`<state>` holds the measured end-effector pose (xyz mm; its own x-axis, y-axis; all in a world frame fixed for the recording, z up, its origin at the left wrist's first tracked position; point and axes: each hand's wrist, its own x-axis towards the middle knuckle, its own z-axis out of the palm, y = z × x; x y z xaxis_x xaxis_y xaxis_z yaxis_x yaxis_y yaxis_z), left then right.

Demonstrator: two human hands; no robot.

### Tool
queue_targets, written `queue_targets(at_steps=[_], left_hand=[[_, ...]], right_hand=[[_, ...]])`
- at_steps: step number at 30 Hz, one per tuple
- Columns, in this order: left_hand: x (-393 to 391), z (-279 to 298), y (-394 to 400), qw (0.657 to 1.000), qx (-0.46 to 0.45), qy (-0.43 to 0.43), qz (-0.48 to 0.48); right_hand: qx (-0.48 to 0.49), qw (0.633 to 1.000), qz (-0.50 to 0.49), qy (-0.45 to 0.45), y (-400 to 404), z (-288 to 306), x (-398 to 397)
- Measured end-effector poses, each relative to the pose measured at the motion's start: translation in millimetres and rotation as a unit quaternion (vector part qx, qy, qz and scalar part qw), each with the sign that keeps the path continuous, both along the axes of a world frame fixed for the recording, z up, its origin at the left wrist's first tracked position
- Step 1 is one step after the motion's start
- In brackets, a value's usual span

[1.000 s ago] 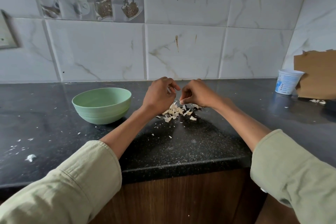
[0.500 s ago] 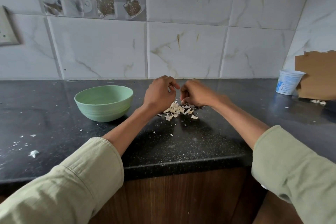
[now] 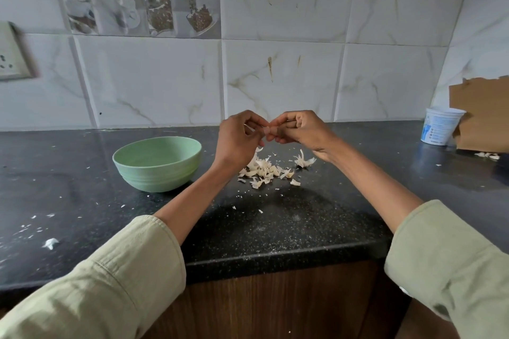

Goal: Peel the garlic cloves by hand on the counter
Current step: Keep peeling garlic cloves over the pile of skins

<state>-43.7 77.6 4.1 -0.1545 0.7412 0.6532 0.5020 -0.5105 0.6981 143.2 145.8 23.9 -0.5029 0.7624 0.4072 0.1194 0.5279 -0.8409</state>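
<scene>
Head view: white marble-look tiled wall runs across the far side, with a patch of coffee-print tiles at upper left and a socket plate at far left. Black speckled table fills the middle, wood cabinet front under its near edge. Two forearms in rolled pale green sleeves reach in from the near corners. Torn brown cardboard leans at far right, with a white plastic tub just beside it on its left. Green bowl sits upright left of centre, near the left wrist, not touching it; inside not visible enough to tell contents. Pile of garlic peels lies on the table centre, below both hands, with a separate papery clump just right of it. Small white flakes are scattered across the left and near table, a few more by the cardboard. Left hand and right hand are raised above the pile, fingertips meeting. Both grips are closed down to a pinch, fingers curled, on one garlic clove held between them, above the table and apart from the pile. Clove is mostly hidden by fingertips; only a small pale bit shows. Cannot tell how much skin is on it.
</scene>
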Motion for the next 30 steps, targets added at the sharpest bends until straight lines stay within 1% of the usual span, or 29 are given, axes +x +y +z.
queue_targets(at_steps=[5,7,9,12,16,20,22,30], left_hand=[[-1.0,2.9,-1.6,0.998,-0.009,-0.044,-0.035],[-1.6,3.5,-1.4,0.996,-0.017,-0.072,-0.052],[-3.6,4.1,-0.8,0.99,-0.036,-0.112,-0.077],[-6.1,3.4,1.7,0.972,-0.075,-0.179,-0.133],[-8.6,2.2,5.6,0.953,-0.104,-0.228,-0.172],[-9.0,1.1,6.9,0.949,-0.104,-0.237,-0.18],[-9.3,0.1,7.6,0.95,-0.096,-0.238,-0.179],[-9.9,-1.2,9.2,0.956,-0.083,-0.223,-0.171]], right_hand=[[-0.026,0.999,0.029,0.034,-2.6,5.0,0.3],[-0.02,0.998,0.04,0.035,-4.2,7.6,0.4],[0.006,0.999,0.041,0.026,-4.2,8.8,0.5],[0.066,0.998,0.007,-0.001,-6.1,10.2,1.5],[0.154,0.987,-0.042,-0.016,-9.9,12.3,-0.4],[0.244,0.967,-0.07,-0.03,-13.3,13.3,-4.9],[0.27,0.96,-0.069,-0.038,-15.7,13.3,-6.0],[0.264,0.961,-0.075,-0.038,-17.3,14.8,-3.8]])
